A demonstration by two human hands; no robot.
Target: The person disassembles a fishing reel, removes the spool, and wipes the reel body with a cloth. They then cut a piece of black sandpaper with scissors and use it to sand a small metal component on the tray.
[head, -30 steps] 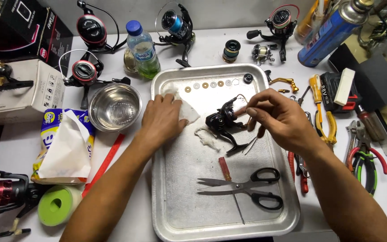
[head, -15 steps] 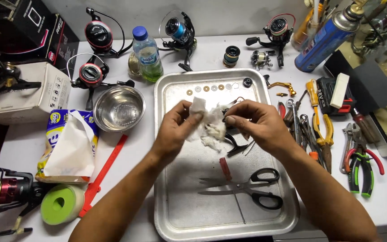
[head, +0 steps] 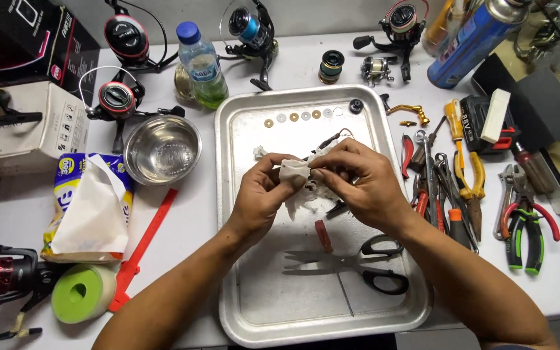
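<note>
Your left hand (head: 262,198) pinches a white tissue (head: 295,172); your right hand (head: 363,183) closes on it and a dark reel part (head: 324,144) above the metal tray (head: 254,298). Scissors (head: 358,262) lie nearer, washers (head: 299,117) farther.

White box (head: 30,129), tissue pack (head: 89,207) left

A repair workbench — pliers (head: 524,223), screwdrivers (head: 460,139) and fishing reels (head: 116,97) crowd a white table (head: 21,207).
</note>
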